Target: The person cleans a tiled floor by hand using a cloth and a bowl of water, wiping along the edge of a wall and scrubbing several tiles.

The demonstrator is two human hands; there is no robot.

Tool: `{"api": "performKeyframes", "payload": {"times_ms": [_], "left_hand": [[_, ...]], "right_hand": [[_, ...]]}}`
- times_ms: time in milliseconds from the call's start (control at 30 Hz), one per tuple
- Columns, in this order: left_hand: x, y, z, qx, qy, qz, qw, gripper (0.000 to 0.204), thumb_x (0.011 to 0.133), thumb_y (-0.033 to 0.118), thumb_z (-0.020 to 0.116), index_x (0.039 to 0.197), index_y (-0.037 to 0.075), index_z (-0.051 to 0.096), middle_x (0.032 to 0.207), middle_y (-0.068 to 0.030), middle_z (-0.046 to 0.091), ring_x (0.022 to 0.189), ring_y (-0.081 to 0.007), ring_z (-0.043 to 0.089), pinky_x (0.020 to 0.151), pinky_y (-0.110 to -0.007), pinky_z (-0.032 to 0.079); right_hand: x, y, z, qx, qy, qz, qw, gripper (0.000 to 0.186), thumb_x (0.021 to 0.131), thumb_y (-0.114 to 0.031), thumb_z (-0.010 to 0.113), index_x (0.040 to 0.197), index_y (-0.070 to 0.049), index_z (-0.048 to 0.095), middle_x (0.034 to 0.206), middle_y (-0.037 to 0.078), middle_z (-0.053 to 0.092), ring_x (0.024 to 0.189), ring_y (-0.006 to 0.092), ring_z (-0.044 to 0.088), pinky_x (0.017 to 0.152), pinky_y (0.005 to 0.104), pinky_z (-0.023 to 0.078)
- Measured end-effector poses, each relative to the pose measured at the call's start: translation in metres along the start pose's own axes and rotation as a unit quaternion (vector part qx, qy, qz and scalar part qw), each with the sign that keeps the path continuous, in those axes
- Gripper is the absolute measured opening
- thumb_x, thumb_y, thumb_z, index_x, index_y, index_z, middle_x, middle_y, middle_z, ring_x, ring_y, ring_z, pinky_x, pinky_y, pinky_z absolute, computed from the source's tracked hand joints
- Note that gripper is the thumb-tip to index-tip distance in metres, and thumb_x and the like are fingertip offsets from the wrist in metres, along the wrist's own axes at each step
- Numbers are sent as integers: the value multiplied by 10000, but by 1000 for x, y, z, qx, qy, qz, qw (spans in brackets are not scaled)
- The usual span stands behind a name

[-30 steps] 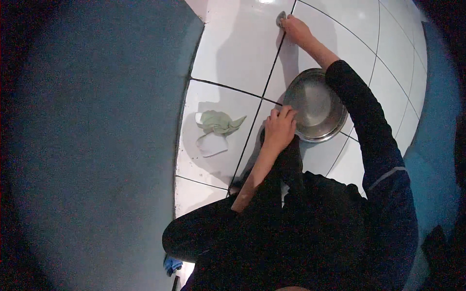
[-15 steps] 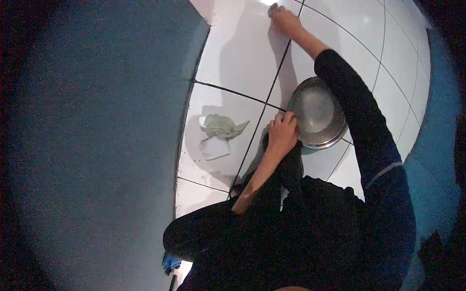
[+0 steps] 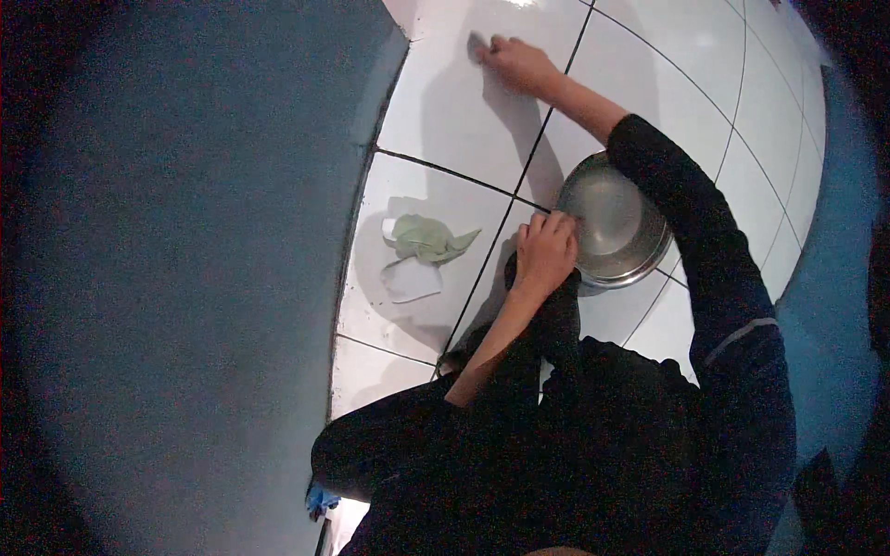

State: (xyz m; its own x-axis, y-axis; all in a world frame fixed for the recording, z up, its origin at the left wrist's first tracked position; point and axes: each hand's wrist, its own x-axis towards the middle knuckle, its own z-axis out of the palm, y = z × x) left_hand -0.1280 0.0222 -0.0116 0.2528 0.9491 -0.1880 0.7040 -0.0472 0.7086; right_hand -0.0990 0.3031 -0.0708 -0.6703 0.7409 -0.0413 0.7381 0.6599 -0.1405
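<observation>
Small grey pad (image 3: 476, 46) at the far end of the white tiled floor (image 3: 686, 69), pinched in the right hand (image 3: 508, 61), fingers clamped on it. Blue-grey surface (image 3: 204, 259) borders the tiles on the left. Between the two, a crumpled pale green cloth (image 3: 428, 239) lies against a white piece (image 3: 411, 281) (material unclear). Round metal basin (image 3: 630, 279) sits nearer the body; the dark right sleeve (image 3: 691, 199) crosses its upper right edge and hides part of it. Left hand (image 3: 547, 250) at the basin's left rim, fingers bent and side by side; cannot tell whether it grips. Dark-clad legs (image 3: 380, 445) cover the near tiles, a blue item (image 3: 322, 498) just showing beside them. Pad: dull, mostly masked by the fingers, edges blurred. Basin: shiny rim, cloudy grey inside.
</observation>
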Motion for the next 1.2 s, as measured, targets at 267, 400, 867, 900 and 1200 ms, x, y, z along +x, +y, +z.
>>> {"api": "performKeyframes", "payload": {"times_ms": [267, 400, 867, 900, 1200], "left_hand": [[56, 46, -104, 44, 272, 136, 951, 730, 645, 436, 724, 1277, 181, 462, 1284, -79, 452, 1260, -356, 330, 1013, -621, 192], [69, 60, -92, 133, 146, 315, 928, 488, 707, 380, 656, 1156, 232, 537, 1188, 26, 518, 1227, -253, 404, 1016, -704, 120], [22, 150, -90, -226, 237, 249, 911, 317, 841, 224, 507, 1155, 199, 544, 1228, 17, 543, 1182, -245, 458, 1045, -622, 161], [19, 154, -89, -227, 238, 228, 916, 335, 845, 214, 501, 1178, 197, 533, 1246, 14, 529, 1208, -250, 440, 1045, -625, 164], [-3, 139, -66, -121, 216, 236, 940, 331, 850, 259, 499, 1178, 258, 549, 1294, 11, 474, 1273, -294, 369, 982, -719, 163]], "right_hand": [[16, -23, 9, 4, 40, 56, 998, 227, 807, -126, 552, 1026, -92, 603, 1003, 146, 569, 868, 327, 611, 689, 432, 536], [-9, -74, 9, 76, 18, -112, 991, 246, 806, -118, 542, 1042, -121, 610, 1040, 138, 568, 950, 333, 587, 734, 453, 516], [-23, 93, 0, -94, 53, 158, 982, 261, 821, -171, 544, 1078, -167, 595, 952, 149, 581, 883, 339, 596, 690, 437, 532], [-25, 88, 3, -97, 54, 156, 982, 261, 821, -171, 544, 1078, -167, 595, 952, 149, 581, 883, 339, 596, 690, 437, 532], [-84, -136, 42, 187, 1, -78, 979, 221, 822, -124, 512, 1014, -97, 618, 1040, 180, 569, 1008, 339, 557, 790, 426, 507]]}}
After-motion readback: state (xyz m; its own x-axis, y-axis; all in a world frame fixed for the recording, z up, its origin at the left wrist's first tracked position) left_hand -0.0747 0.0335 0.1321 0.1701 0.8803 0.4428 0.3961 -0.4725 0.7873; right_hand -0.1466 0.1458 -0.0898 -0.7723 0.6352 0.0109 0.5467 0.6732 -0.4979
